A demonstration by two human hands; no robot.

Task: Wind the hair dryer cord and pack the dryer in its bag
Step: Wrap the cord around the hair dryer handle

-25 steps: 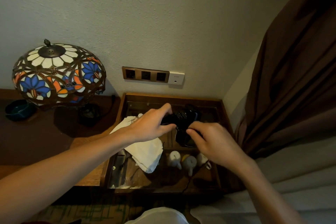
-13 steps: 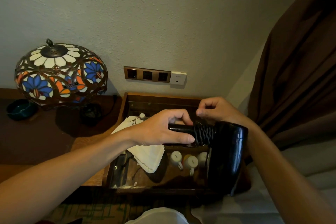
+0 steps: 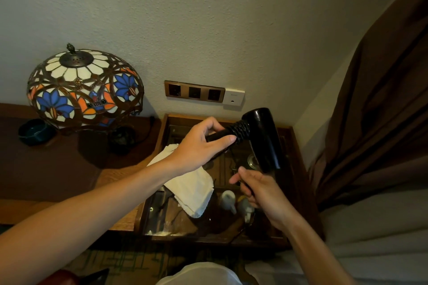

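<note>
My left hand (image 3: 201, 148) grips the handle of the black hair dryer (image 3: 261, 136) and holds it up over the wooden tray (image 3: 298, 159). The barrel points down and to the right. Several turns of black cord (image 3: 240, 131) are wrapped around the handle close to the barrel. Below the barrel, my right hand (image 3: 261, 192) is closed around a dark piece that looks like the cord's loose end. The white cloth bag (image 3: 192, 190) lies crumpled on the tray's left side, under my left wrist.
A stained-glass lamp (image 3: 83, 88) and a dark bowl (image 3: 34, 132) stand on the desk at left. A socket panel (image 3: 194, 92) is on the wall behind. Small white bottles (image 3: 228, 199) sit in the tray. A brown curtain (image 3: 382, 111) hangs at right.
The dryer has swung up, its barrel rising from low right to near the wall sockets. My right hand dropped from behind the handle to below the barrel.
</note>
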